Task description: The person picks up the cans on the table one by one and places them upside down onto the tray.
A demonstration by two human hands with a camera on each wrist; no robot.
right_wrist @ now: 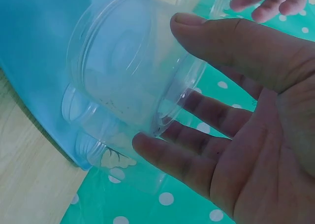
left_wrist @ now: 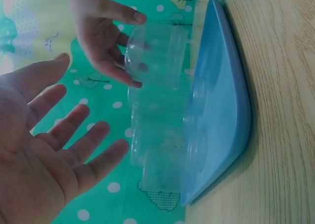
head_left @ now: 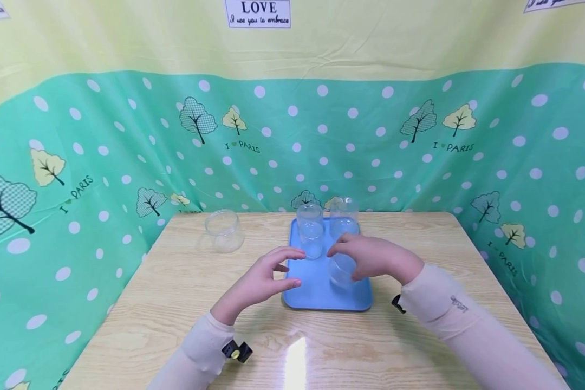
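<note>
My right hand [head_left: 377, 257] grips a clear plastic jar [right_wrist: 125, 61] over the front right of a blue tray [head_left: 317, 295]. The thumb lies on one side of the jar and the fingers bend round the other; its wide ridged end faces the tray. In the left wrist view the jar is held upright relative to the tray, close over it. My left hand [head_left: 260, 276] hovers by the tray's left edge, fingers spread and holding nothing. More clear jars, one at the back left [head_left: 310, 233] and one at the back right [head_left: 344, 214], stand on the tray.
Another clear jar [head_left: 226, 233] stands on the wooden table [head_left: 175, 303], left of the tray. A green and yellow patterned curtain [head_left: 322, 119] encloses the table at the back and both sides.
</note>
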